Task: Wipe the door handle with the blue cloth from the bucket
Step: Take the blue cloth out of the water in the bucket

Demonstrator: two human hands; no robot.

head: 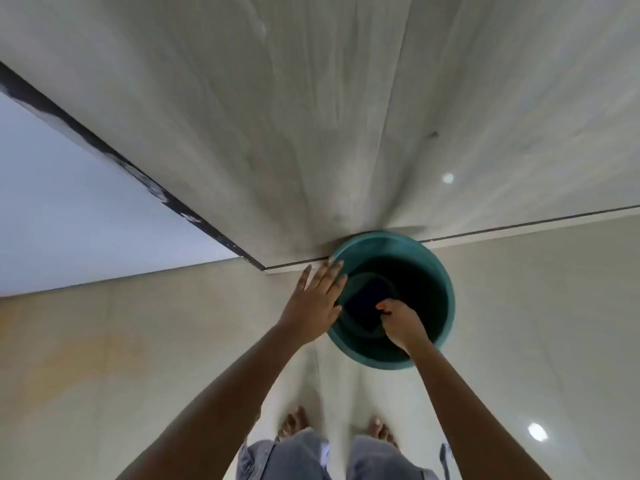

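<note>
Glossy beige floor tiles (pixel 138 341) meet a pale wood-grain door (pixel 311 116). Round teal plastic bucket (pixel 440 271) stands against it, dark blue cloth (pixel 367 306) inside. Right hand (pixel 401 323) fingers pinch the cloth; left hand (pixel 317 306) fingers spread flat on the rim.

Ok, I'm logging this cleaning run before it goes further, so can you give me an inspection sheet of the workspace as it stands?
Surface: pale glossy floor tiles, light reflections, bare where visible.
Job's things: green bucket on the floor against the door; dark blue cloth inside it; door handle not in view.
Clutter: nothing seen.
Grip: left hand open, fingers spread at the bucket rim; right hand inside the bucket, closed on the cloth's edge.
Cables: nothing seen.
Surroundings: light wood-grain door, dark door edge, white wall, the person's bare feet below.
</note>
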